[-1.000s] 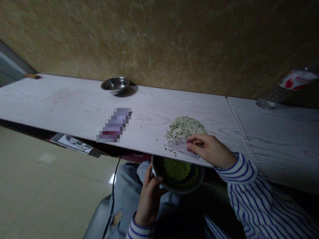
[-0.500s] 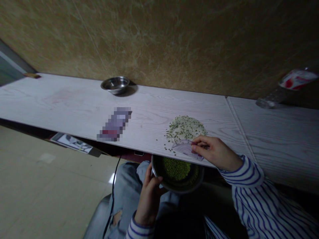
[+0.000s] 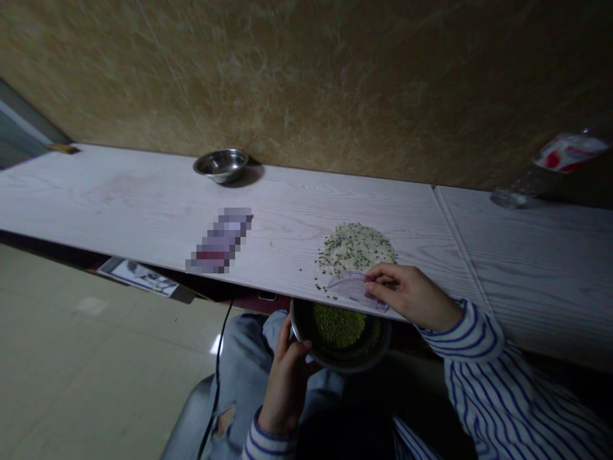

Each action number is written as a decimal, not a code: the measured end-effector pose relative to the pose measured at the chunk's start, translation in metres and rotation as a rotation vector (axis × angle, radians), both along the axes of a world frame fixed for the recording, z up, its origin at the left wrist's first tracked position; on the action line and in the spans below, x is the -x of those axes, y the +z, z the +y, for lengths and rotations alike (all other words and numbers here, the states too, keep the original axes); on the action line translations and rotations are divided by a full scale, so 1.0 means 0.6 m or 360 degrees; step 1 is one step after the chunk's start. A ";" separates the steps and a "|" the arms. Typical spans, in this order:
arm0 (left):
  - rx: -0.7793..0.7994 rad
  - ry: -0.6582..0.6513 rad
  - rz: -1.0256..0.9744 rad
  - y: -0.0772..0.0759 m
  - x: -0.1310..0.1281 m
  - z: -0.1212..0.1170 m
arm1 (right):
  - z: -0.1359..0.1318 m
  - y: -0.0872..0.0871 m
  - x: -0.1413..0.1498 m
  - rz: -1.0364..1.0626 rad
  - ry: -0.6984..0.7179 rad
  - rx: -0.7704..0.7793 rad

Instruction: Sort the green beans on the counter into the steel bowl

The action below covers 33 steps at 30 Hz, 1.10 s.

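My left hand (image 3: 286, 377) grips the rim of a steel bowl (image 3: 306, 348) held just below the table's front edge, and green beans (image 3: 338, 324) fill its middle. My right hand (image 3: 412, 295) rests on the table edge, its fingers pinched on a pale purplish card (image 3: 350, 284) that lies flat by the edge. Just behind the card sits a heap of mixed white grains and green beans (image 3: 355, 247), with a few loose beans scattered at its left.
A second, smaller steel bowl (image 3: 221, 164) stands at the back by the brown wall. A blurred flat item (image 3: 221, 239) lies left of the heap. A plastic bottle (image 3: 550, 169) lies at the far right. A black cable (image 3: 216, 377) hangs beside my knee.
My right hand and the card have shifted slightly right and back along the table edge. The left hand and the bowl have stayed in place.
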State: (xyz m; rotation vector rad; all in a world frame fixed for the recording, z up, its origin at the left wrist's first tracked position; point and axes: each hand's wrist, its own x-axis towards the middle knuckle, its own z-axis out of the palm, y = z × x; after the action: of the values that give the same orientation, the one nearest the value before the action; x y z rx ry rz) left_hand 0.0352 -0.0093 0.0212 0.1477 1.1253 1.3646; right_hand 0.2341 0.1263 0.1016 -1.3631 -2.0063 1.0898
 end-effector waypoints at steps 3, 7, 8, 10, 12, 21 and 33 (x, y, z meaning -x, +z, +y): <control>0.0008 0.0012 0.0006 0.001 0.001 0.001 | 0.006 -0.003 0.001 -0.0018 -0.0071 0.0003; 0.0024 0.0011 0.0003 0.004 0.000 0.002 | 0.015 0.000 0.000 -0.0006 -0.0189 -0.0017; 0.0026 0.0012 0.0008 0.004 0.000 0.003 | 0.016 0.000 0.001 0.0013 -0.0196 -0.0025; 0.0030 0.0023 0.0023 0.006 -0.001 0.004 | 0.018 0.000 0.004 0.0056 -0.0190 -0.0035; 0.0023 0.0030 0.0041 0.007 -0.002 0.004 | 0.019 -0.002 0.010 0.0079 -0.0195 -0.0045; -0.0007 0.0005 0.0011 0.000 0.005 0.003 | 0.019 0.004 0.027 0.0011 -0.0094 -0.0020; -0.0016 0.0012 0.0003 0.001 0.010 0.001 | 0.021 -0.001 0.033 -0.0022 -0.0038 -0.0036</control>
State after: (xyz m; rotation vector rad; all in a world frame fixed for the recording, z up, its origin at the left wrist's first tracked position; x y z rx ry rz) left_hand 0.0294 -0.0086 0.0221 0.1522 1.1221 1.3769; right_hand 0.2142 0.1391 0.1009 -1.3835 -2.0009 1.0467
